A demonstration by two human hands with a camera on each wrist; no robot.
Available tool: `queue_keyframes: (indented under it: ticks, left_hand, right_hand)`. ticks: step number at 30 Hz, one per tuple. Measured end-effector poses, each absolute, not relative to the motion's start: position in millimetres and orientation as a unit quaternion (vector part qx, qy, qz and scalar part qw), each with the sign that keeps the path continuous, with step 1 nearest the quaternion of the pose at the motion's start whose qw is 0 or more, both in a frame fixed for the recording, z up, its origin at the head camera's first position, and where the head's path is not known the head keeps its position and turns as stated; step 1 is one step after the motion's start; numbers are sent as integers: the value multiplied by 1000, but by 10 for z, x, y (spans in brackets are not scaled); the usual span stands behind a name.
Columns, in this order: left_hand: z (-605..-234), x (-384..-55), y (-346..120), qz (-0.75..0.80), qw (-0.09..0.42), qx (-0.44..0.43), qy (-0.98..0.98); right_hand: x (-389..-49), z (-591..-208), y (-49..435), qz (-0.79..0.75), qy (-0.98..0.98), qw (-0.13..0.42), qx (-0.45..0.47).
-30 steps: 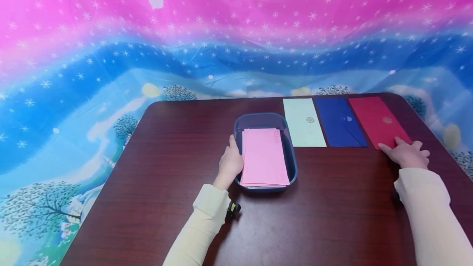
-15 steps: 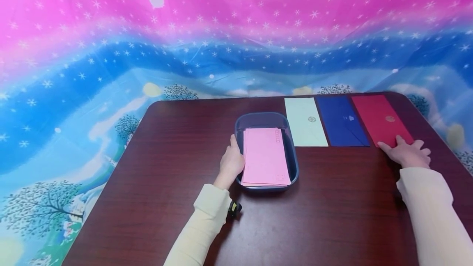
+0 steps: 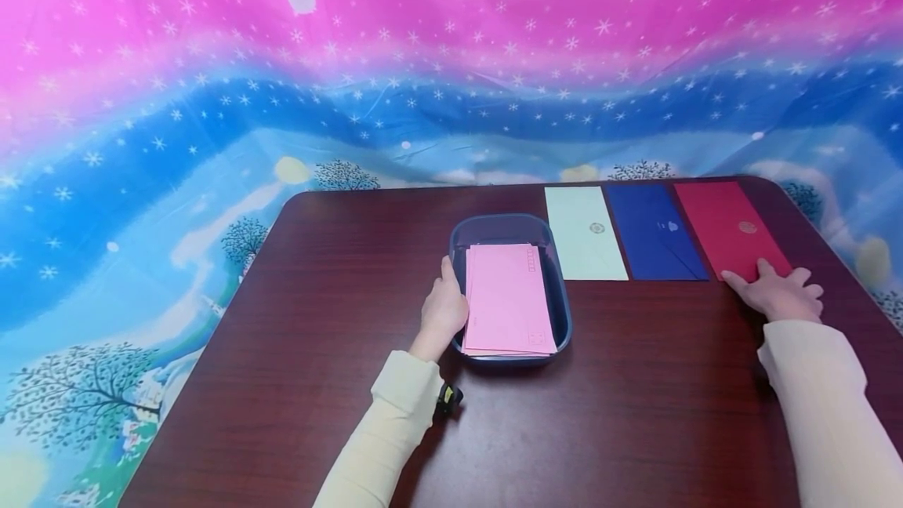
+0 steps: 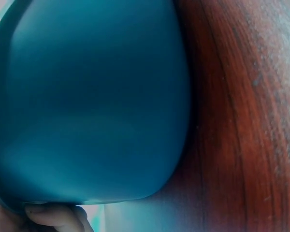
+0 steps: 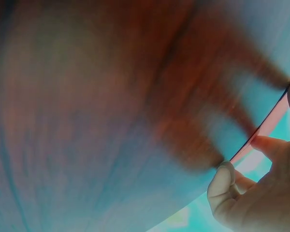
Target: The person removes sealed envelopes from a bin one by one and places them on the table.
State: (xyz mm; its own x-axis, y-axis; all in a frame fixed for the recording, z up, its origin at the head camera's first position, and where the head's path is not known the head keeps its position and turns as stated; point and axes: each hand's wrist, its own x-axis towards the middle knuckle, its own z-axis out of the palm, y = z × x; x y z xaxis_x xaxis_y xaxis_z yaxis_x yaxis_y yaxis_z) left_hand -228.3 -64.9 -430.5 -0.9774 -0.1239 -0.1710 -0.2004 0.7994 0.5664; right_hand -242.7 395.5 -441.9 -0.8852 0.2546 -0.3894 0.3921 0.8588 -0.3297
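A dark blue plastic bin (image 3: 557, 296) holds a stack of pink envelopes (image 3: 504, 300), slightly fanned at the near end. My left hand (image 3: 443, 308) grips the bin's left side. The left wrist view shows the bin's blue outer wall (image 4: 96, 101) close up, with fingertips (image 4: 53, 216) right at its side. My right hand (image 3: 779, 296) rests with spread fingers on the near edge of a red envelope (image 3: 734, 230) lying flat at the far right. In the right wrist view, fingertips touch that envelope's thin edge (image 5: 263, 121).
Left of the red envelope lie a navy envelope (image 3: 656, 234) and a pale green envelope (image 3: 584, 234), side by side along the back of the dark wood table (image 3: 317, 320). A printed pink and blue cloth (image 3: 423, 108) hangs behind the table.
The head view has shifted very slightly, so everything sits a little further right. Both hands, the bin and the envelopes keep their places.
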Motion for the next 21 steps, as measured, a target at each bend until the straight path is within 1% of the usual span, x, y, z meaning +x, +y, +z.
queue_keyframes:
  ticks: [13,16,21]
  left_hand:
    - [-4302,-2275,-655,311,65,-88,944]
    - [-4297,-2274,-652,311,62,-87,944]
    - [-4317,-2283,-650,298,56,-82,949]
  right_hand:
    - [-2434,-4390,3933,-207,949,165,174]
    - [-2434,-4374,3908,-217,947,143,187]
    - [-2419,-4360,3843,-243,943,71,217]
